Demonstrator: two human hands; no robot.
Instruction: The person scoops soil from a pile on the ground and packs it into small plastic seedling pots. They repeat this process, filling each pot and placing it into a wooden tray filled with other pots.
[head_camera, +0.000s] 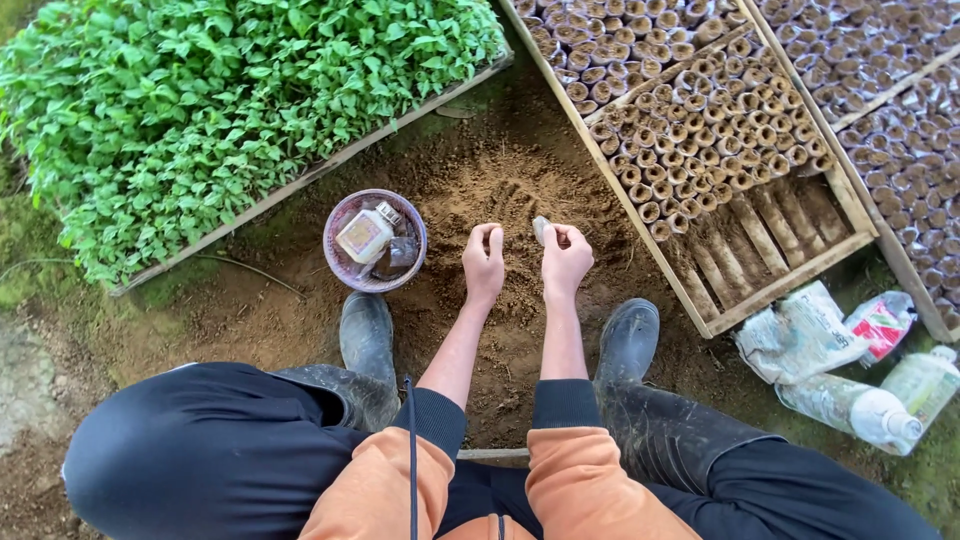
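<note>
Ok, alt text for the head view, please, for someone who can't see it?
Crouching over loose soil, the right hand pinches a small pale tube beside the curled, empty-looking left hand. A tray of soil-filled tubes, seedlings and a basket lie around.

Soft, even daylight falls from above me, bright but without glare. Shadows are faint, only a dim patch under my knees and boots (628, 340). The centre is sharp; towards the edges the wide lens bends straight lines and detail softens slightly.
</note>
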